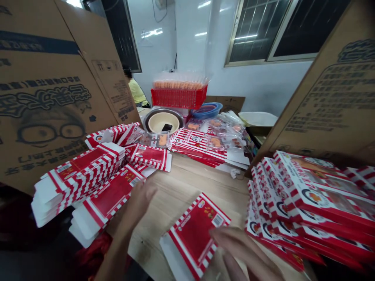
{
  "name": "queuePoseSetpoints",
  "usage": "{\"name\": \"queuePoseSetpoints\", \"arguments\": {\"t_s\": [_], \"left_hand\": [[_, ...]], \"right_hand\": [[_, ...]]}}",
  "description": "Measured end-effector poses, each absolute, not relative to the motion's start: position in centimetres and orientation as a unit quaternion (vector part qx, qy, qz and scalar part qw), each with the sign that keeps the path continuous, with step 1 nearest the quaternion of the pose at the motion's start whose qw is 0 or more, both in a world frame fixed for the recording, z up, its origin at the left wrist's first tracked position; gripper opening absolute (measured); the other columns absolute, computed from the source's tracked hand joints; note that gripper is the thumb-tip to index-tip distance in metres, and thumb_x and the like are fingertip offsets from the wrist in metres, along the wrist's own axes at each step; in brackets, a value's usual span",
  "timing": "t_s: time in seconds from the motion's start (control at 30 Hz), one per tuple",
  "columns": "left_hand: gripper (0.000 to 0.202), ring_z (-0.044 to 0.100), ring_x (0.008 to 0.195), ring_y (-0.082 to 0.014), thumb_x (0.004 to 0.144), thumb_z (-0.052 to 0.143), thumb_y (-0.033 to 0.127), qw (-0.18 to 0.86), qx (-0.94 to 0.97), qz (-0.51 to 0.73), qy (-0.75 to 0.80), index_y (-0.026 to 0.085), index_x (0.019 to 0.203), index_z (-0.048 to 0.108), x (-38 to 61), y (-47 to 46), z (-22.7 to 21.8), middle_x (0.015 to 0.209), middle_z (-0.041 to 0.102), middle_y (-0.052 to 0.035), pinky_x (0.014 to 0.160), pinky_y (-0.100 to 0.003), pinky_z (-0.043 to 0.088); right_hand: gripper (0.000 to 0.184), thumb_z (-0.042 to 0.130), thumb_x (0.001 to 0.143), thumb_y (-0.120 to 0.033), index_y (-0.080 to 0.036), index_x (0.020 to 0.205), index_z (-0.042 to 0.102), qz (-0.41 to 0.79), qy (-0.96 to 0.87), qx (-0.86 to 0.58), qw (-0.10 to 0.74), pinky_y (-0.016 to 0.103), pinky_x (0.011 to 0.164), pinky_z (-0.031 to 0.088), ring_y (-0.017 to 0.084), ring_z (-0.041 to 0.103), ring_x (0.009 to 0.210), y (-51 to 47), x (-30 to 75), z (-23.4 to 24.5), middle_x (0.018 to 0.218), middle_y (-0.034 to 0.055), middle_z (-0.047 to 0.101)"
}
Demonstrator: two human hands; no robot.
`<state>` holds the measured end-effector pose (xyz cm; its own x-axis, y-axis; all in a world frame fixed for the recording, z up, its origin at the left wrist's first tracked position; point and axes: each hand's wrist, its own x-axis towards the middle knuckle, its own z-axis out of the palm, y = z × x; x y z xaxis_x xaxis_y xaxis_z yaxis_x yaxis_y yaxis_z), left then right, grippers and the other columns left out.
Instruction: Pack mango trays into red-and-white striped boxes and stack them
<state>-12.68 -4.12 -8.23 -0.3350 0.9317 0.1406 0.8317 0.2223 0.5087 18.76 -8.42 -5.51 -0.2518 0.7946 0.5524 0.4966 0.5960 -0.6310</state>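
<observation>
My left hand (140,199) reaches toward a short stack of flat red-and-white striped cartons (102,203) at the left; its fingers are stretched out and blurred, holding nothing I can see. My right hand (240,249) lies low at the bottom, fingers spread, its tips at the right edge of a single flat carton (195,234) on the wooden table (181,183). A taller pile of flat cartons (76,175) sits further left.
Filled red boxes (307,203) are stacked in rows at the right. Large cardboard cases stand left (49,86) and right (331,101). Behind lie tray packs (216,140), a bowl (162,121), a red basket (178,95) and a person in yellow (137,91).
</observation>
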Motion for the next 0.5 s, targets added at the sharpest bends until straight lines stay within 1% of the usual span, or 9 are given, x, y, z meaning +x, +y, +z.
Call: {"name": "queuePoseSetpoints", "arguments": {"t_s": [0.07, 0.1, 0.17, 0.23, 0.3, 0.37, 0.4, 0.43, 0.5], "left_hand": [[0.053, 0.024, 0.135, -0.0377, 0.085, 0.043, 0.033, 0.035, 0.505, 0.249, 0.825, 0.005, 0.13, 0.045, -16.1, -4.1, -7.6, 0.141, 0.039, -0.0242, 0.108, -0.055, 0.015], [0.058, 0.022, 0.135, -0.0412, 0.086, 0.041, 0.035, 0.003, 0.461, 0.23, 0.857, 0.002, 0.133, 0.04, -17.7, -4.3, -7.3, 0.141, 0.035, -0.0283, 0.106, -0.059, 0.013], [0.064, 0.028, 0.131, -0.0447, 0.087, 0.038, 0.042, -0.035, 0.382, 0.162, 0.909, 0.0, 0.135, 0.036, -20.1, -5.1, -7.1, 0.137, 0.037, -0.0324, 0.103, -0.062, 0.017], [0.065, 0.036, 0.126, -0.045, 0.087, 0.038, 0.046, -0.038, 0.353, 0.118, 0.928, 0.0, 0.134, 0.039, -21.0, -5.7, -7.3, 0.132, 0.043, -0.0332, 0.101, -0.061, 0.022], [0.064, 0.035, 0.127, -0.0458, 0.087, 0.04, 0.045, -0.06, 0.372, 0.116, 0.919, -0.001, 0.132, 0.042, -20.5, -5.6, -7.4, 0.133, 0.041, -0.0346, 0.101, -0.061, 0.022], [0.06, 0.029, 0.13, -0.046, 0.088, 0.04, 0.041, -0.104, 0.411, 0.126, 0.897, 0.0, 0.131, 0.042, -19.2, -4.1, -7.3, 0.138, 0.035, -0.0343, 0.101, -0.062, 0.019], [0.057, 0.027, 0.132, -0.0447, 0.088, 0.04, 0.039, -0.12, 0.439, 0.131, 0.881, 0.001, 0.131, 0.043, -18.6, -2.7, -7.1, 0.14, 0.034, -0.0324, 0.102, -0.061, 0.02], [0.054, 0.027, 0.133, -0.0423, 0.089, 0.039, 0.036, -0.125, 0.469, 0.137, 0.863, 0.003, 0.131, 0.043, -17.9, -0.9, -6.9, 0.141, 0.034, -0.0296, 0.104, -0.058, 0.021], [0.048, 0.03, 0.133, -0.0344, 0.09, 0.04, 0.034, -0.11, 0.523, 0.141, 0.833, 0.01, 0.132, 0.045, -16.7, 3.8, -6.4, 0.141, 0.039, -0.0211, 0.107, -0.048, 0.023]], "right_hand": [[0.03, 0.052, 0.087, -0.024, -0.033, 0.115, 0.061, 0.142, -0.795, -0.413, 0.422, 0.042, 0.078, 0.055, 0.025, 0.062, 0.1, -6.8, 18.4, -8.0, 0.112, 0.0064, 0.064], [0.03, 0.051, 0.087, -0.025, -0.031, 0.113, 0.062, 0.115, -0.8, -0.426, 0.406, 0.044, 0.079, 0.055, 0.027, 0.063, 0.1, -6.1, 18.5, -9.8, 0.111, 0.0081, 0.065], [0.029, 0.049, 0.086, -0.032, -0.024, 0.109, 0.066, 0.041, -0.792, -0.483, 0.371, 0.051, 0.08, 0.054, 0.033, 0.061, 0.103, -5.1, 19.2, -13.8, 0.114, 0.0137, 0.063], [0.039, 0.047, 0.086, -0.041, -0.018, 0.111, 0.066, 0.006, -0.775, -0.54, 0.329, 0.058, 0.084, 0.05, 0.038, 0.057, 0.11, -4.7, 20.2, -17.6, 0.121, 0.0197, 0.057], [0.046, 0.043, 0.086, -0.047, -0.016, 0.112, 0.065, -0.006, -0.768, -0.562, 0.306, 0.06, 0.085, 0.048, 0.04, 0.055, 0.112, -4.6, 20.8, -20.4, 0.123, 0.0221, 0.055], [0.048, 0.041, 0.087, -0.048, -0.017, 0.113, 0.065, -0.005, -0.769, -0.566, 0.297, 0.06, 0.087, 0.048, 0.04, 0.056, 0.112, -4.7, 21.1, -21.9, 0.123, 0.0217, 0.055], [0.046, 0.041, 0.087, -0.047, -0.017, 0.114, 0.064, -0.003, -0.77, -0.566, 0.294, 0.06, 0.087, 0.048, 0.039, 0.056, 0.112, -4.8, 21.1, -22.3, 0.123, 0.0213, 0.056], [0.045, 0.043, 0.087, -0.046, -0.018, 0.116, 0.063, -0.001, -0.773, -0.565, 0.288, 0.059, 0.088, 0.048, 0.038, 0.056, 0.113, -5.0, 21.0, -22.4, 0.124, 0.0205, 0.056], [0.043, 0.046, 0.086, -0.043, -0.021, 0.12, 0.061, 0.003, -0.784, -0.561, 0.267, 0.057, 0.09, 0.048, 0.037, 0.056, 0.115, -5.2, 20.9, -22.3, 0.128, 0.0182, 0.056]]}}
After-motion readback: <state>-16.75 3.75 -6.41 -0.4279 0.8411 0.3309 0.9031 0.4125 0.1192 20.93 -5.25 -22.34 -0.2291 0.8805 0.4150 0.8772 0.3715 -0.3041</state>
